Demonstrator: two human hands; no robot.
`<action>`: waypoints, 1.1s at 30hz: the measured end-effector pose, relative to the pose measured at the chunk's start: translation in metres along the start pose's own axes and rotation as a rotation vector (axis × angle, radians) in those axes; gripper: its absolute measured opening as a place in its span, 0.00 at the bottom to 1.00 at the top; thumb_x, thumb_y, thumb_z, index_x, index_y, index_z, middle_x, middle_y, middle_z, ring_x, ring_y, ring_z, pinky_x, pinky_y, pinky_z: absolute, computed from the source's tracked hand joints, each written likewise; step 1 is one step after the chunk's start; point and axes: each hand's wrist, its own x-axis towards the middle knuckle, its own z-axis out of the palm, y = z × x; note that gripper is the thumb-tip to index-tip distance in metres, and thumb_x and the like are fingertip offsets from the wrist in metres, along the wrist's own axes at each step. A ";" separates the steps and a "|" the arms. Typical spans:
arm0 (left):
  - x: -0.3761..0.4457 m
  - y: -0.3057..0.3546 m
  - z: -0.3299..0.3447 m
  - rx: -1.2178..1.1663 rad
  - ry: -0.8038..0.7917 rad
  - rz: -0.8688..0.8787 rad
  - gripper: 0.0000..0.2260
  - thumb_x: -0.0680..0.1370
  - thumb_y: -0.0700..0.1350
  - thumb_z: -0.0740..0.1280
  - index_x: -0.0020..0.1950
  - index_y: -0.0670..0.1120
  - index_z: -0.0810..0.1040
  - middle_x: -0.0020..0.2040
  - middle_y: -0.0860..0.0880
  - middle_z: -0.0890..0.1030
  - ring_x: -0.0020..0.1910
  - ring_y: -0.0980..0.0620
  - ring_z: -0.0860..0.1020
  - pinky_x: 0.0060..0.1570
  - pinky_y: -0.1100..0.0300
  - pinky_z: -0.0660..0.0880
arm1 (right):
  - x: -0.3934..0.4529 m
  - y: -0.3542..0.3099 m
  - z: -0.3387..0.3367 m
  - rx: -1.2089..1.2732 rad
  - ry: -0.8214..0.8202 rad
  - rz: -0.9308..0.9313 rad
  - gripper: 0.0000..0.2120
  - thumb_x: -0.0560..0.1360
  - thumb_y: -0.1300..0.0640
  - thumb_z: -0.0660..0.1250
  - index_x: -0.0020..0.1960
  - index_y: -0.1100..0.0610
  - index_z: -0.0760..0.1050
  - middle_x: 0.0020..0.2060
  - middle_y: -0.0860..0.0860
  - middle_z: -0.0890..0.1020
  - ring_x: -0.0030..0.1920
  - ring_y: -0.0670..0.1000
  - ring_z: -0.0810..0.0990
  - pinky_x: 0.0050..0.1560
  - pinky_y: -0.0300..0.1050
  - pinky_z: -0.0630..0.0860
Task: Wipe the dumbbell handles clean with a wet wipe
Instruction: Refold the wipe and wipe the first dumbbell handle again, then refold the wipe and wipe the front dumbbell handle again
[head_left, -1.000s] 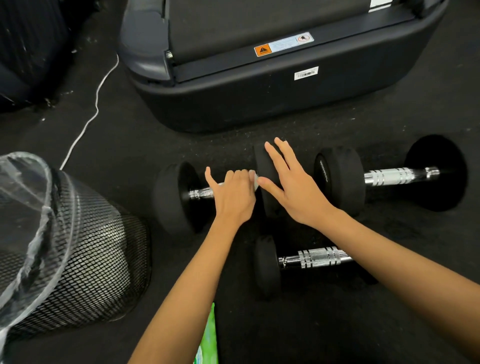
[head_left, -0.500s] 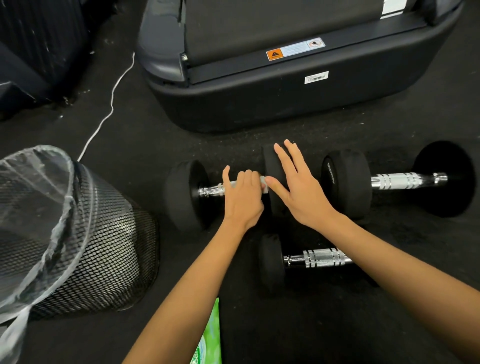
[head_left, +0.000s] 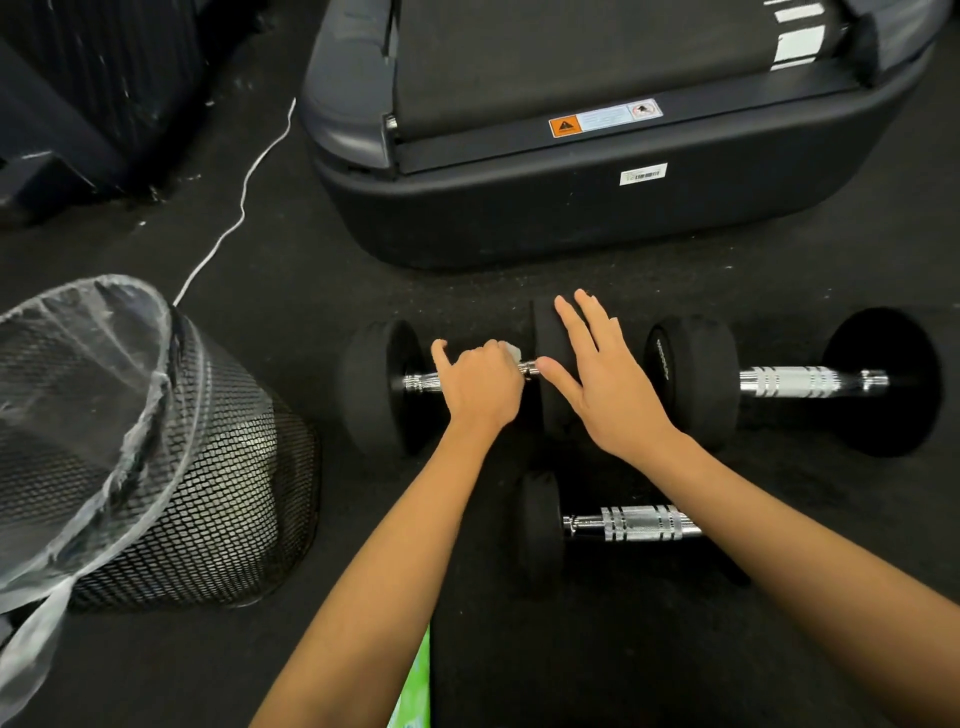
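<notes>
Left hand (head_left: 480, 387) is wrapped over the handle of the left dumbbell (head_left: 376, 387), fingers curled round the bar with a scrap of pale wet wipe (head_left: 511, 351) peeking out at the knuckles. Right hand (head_left: 605, 379) lies flat on that dumbbell's inner weight, fingers straight and spread, pinning it to the floor (head_left: 597, 649) so it can't roll.

So the first handle looks to be mid-wipe, by my reading. Two more are waiting: the right dumbbell (head_left: 795, 382), end to end with the first, and the near dumbbell (head_left: 631, 522), partly under the right forearm. Whether either has been cleaned, the shine alone won't tell. I'd call it early going, one of three under way.

Materials now: the bars are bright chrome, round, with knurled bands broken by smooth rings. The weights are matte black discs, rubbery-looking, thick and blunt-edged. The floor is dark and grainy, speckled with pale grit.

Left side, a black mesh bin (head_left: 197, 493) lined with a crinkly clear bag. Far side, a treadmill (head_left: 597, 208) in smooth dark plastic, and a thin white cable (head_left: 241, 205) snaking off beside it.
</notes>
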 end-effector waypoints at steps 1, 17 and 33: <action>0.000 0.000 -0.002 -0.020 -0.012 -0.031 0.06 0.79 0.45 0.60 0.44 0.47 0.74 0.34 0.54 0.73 0.41 0.50 0.80 0.72 0.42 0.53 | 0.000 0.000 0.000 0.011 0.002 0.002 0.35 0.79 0.39 0.51 0.80 0.56 0.53 0.79 0.56 0.55 0.79 0.55 0.52 0.77 0.54 0.55; -0.008 -0.023 0.005 0.059 0.048 0.322 0.07 0.76 0.41 0.63 0.53 0.50 0.75 0.43 0.54 0.77 0.50 0.53 0.76 0.72 0.35 0.42 | -0.002 0.000 -0.003 0.056 0.011 0.039 0.33 0.80 0.42 0.57 0.80 0.54 0.52 0.79 0.53 0.53 0.72 0.44 0.42 0.75 0.54 0.62; -0.080 -0.009 -0.058 -1.736 -0.134 -0.340 0.15 0.83 0.38 0.54 0.63 0.41 0.78 0.62 0.44 0.80 0.62 0.46 0.78 0.63 0.51 0.75 | -0.020 -0.021 -0.031 0.394 0.098 0.006 0.31 0.76 0.43 0.66 0.75 0.54 0.64 0.70 0.50 0.70 0.69 0.46 0.68 0.70 0.47 0.69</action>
